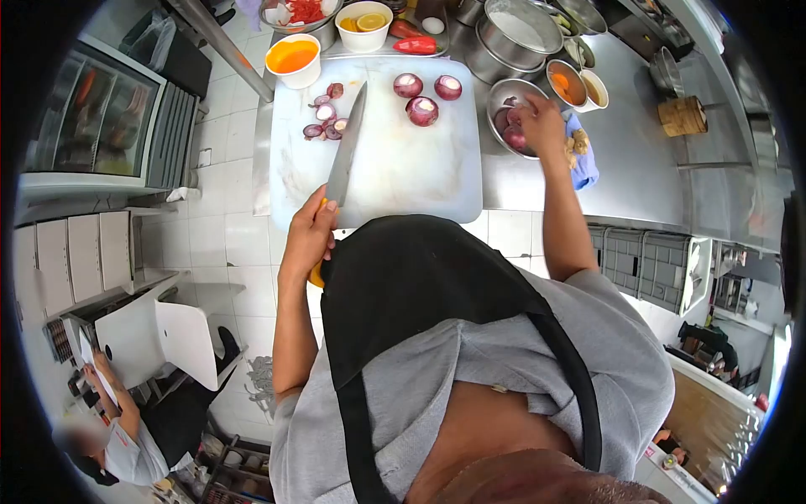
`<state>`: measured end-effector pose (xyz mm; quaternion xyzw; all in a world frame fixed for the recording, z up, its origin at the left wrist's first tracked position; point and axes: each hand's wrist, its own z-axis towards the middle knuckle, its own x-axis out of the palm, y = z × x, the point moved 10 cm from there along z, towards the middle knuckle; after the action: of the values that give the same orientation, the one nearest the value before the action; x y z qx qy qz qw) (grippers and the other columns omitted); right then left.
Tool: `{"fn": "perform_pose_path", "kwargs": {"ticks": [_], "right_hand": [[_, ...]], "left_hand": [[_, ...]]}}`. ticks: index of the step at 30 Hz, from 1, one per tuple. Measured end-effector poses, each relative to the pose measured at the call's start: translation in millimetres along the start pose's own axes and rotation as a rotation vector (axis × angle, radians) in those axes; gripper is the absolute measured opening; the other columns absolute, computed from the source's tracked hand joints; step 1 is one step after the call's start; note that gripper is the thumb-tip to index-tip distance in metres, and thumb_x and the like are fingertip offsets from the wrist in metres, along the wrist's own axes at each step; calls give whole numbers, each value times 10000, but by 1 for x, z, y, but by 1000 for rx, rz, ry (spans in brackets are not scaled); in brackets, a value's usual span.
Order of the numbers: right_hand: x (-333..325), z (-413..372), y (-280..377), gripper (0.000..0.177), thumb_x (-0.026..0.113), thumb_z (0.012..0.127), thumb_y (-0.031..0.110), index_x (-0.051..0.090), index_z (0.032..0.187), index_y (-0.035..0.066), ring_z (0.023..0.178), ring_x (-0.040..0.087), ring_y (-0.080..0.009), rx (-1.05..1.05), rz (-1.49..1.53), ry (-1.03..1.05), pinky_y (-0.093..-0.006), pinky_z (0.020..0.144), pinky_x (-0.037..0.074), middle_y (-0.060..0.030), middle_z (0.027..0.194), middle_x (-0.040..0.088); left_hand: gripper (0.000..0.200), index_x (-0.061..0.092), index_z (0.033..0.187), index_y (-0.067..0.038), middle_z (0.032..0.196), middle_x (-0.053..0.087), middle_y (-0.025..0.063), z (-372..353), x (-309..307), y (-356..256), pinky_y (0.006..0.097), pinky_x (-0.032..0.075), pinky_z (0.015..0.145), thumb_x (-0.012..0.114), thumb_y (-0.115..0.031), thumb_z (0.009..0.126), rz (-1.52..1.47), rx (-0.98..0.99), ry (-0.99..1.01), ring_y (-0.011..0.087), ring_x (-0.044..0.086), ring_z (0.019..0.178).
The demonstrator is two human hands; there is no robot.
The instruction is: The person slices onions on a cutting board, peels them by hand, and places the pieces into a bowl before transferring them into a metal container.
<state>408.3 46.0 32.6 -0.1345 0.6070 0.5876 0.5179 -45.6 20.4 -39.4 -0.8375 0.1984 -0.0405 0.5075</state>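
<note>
My left hand (311, 233) is wrapped round the yellow handle of a large knife (347, 151), whose blade lies over the left part of a white cutting board (403, 181) and points away from me. My right hand (544, 126) reaches into a metal bowl (495, 94) of red onions (514, 137); its fingertips are among the onions, and whether they grip one is hidden. Three trimmed red onions (421, 111) sit at the board's upper right. Small cut-off onion ends (325, 112) lie left of the blade.
Behind the board stand a cup of orange liquid (293, 57), a cup of citrus pieces (364, 23), a red pepper (417, 44) and metal pots (519, 29). Ginger (578, 143) lies on a blue cloth (583, 170) at right. Another person (134, 428) sits at lower left.
</note>
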Motion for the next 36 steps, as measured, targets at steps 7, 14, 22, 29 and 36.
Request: {"fn": "perform_pose_path", "kwargs": {"ticks": [7, 14, 22, 29, 36], "right_hand": [[40, 27, -66, 553, 746, 671, 528, 728, 973, 64, 1000, 645, -375, 233, -358, 350, -416, 869, 495, -245, 1029, 674], [31, 23, 28, 537, 795, 731, 210, 547, 1136, -42, 838, 676, -175, 213, 603, 354, -266, 699, 523, -139, 983, 686], [167, -77, 205, 574, 748, 713, 50, 573, 1259, 75, 970, 593, -193, -592, 620, 297, -311, 877, 497, -114, 1113, 591], [172, -77, 177, 451, 782, 724, 74, 592, 1133, 73, 1087, 533, -225, -439, 794, 228, -357, 920, 470, -98, 1165, 548], [160, -82, 184, 459, 785, 740, 68, 624, 1169, 71, 1081, 520, -206, -520, 679, 176, -313, 910, 454, -90, 1157, 534]], "left_hand": [[428, 478, 1388, -107, 708, 490, 8, 9, -11, -7, 236, 406, 370, 494, -229, 978, 41, 12, -36, 72, 451, 477], [455, 456, 1404, -90, 729, 507, 20, 9, -7, -4, 241, 413, 381, 508, -251, 981, -53, 27, -33, 85, 471, 479], [414, 508, 1367, -96, 795, 570, 49, -12, -25, -25, 277, 476, 557, 518, -253, 985, 92, 216, -257, 119, 508, 584], [387, 504, 1334, -43, 1002, 656, 219, -65, -21, -45, 361, 488, 833, 524, -202, 982, 382, 186, -208, 308, 643, 911], [396, 497, 1317, 7, 991, 646, 243, -87, -9, -57, 424, 491, 811, 533, -188, 975, 486, 286, -244, 378, 628, 909]]}}
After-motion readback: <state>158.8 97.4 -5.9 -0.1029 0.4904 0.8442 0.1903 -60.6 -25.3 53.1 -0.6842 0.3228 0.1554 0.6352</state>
